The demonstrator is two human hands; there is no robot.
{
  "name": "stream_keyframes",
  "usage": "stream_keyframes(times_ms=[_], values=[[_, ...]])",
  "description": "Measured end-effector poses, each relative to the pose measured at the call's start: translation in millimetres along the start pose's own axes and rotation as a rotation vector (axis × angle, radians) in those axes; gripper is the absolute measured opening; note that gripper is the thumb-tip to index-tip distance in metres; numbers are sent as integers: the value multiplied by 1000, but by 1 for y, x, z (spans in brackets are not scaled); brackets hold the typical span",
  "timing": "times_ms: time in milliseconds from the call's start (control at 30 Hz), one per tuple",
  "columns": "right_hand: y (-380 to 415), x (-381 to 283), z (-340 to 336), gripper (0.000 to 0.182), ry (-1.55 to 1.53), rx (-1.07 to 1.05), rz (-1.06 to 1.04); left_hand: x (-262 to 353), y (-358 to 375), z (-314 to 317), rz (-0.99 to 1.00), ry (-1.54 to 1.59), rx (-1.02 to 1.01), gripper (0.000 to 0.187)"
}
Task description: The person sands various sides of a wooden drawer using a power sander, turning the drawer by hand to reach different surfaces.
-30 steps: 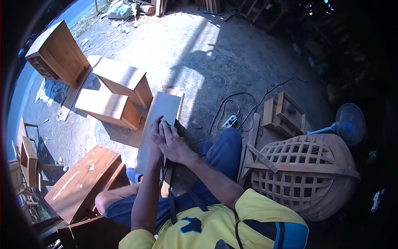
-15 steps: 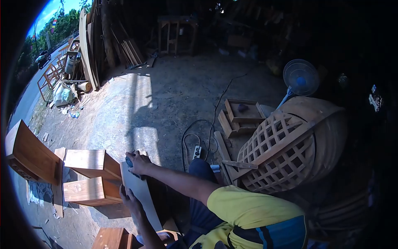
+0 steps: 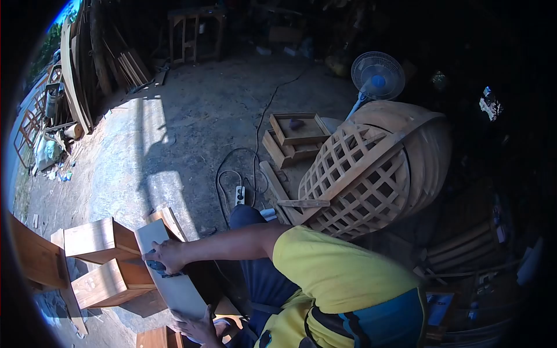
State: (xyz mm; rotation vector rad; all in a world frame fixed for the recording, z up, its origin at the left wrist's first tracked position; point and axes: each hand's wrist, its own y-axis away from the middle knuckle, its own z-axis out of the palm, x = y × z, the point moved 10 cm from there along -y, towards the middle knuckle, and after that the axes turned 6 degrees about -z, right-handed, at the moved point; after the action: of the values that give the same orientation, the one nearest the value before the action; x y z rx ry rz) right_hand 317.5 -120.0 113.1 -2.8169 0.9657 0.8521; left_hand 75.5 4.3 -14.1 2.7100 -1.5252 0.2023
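Note:
A long, pale wooden panel (image 3: pixel 177 284) lies tilted in front of me, its far end near several wooden boxes. My right hand (image 3: pixel 167 255) is closed over a dark blue palm-sized tool (image 3: pixel 155 265), which rests on the panel's upper half. I cannot make out the tool's exact kind under the fingers. At the panel's near end is my left hand (image 3: pixel 196 326), its fingers spread and touching the edge. Deep shadow hides what lies beneath the panel on its right side.
Wooden boxes (image 3: pixel 96 240) stand left of the panel. A power strip (image 3: pixel 239 195) with a looping cord lies on the floor ahead. To the right are stacked drawers (image 3: pixel 299 129), a large lattice wooden piece (image 3: pixel 354 174) and a fan (image 3: pixel 378 75). Boards lean far left.
My right hand has slid the tool from the panel's far end toward me. My left hand has moved down to the near end. The view has turned right.

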Motion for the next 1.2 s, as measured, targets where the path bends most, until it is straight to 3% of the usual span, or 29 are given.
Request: stream_keyframes(times_ms=[67,200,267,433,500,567,667,767,933,1000,1067,1100,1133,1200], values=[[-18,22,-25,98,-6,60,45,5,6,-10,29,13,49,147],[-55,83,-66,99,10,127,210,25,9,-17,-76,106,-234,152],[-68,100,-78,95,8,190,261,25,3,-27,-77,199,-224,151],[-65,59,-50,92,116,164,133,1,-17,-35,-53,288,-228,148],[-53,21,-18,91,140,218,-54,-8,-11,-32,-102,304,-211,150],[-26,-27,4,89,74,110,-71,-5,-6,-40,-56,470,-51,150],[-3,-69,35,88,71,5,-183,-9,3,-36,-175,492,-50,149],[-7,-61,26,88,44,-39,-145,-12,3,-32,-200,500,-87,150],[-63,25,-34,86,137,197,-71,-19,14,-32,-214,611,-47,145],[-84,65,-57,88,187,230,48,-44,21,-7,-472,1328,39,128],[-98,89,-65,88,206,272,60,-84,54,83,-867,1762,94,103],[-102,82,-68,88,216,287,56,-93,62,89,-986,1753,54,98],[-103,73,-64,88,218,274,39,-88,65,94,-981,1536,-129,98],[-93,53,-52,87,190,257,15,-66,57,78,-835,1038,-429,101]])
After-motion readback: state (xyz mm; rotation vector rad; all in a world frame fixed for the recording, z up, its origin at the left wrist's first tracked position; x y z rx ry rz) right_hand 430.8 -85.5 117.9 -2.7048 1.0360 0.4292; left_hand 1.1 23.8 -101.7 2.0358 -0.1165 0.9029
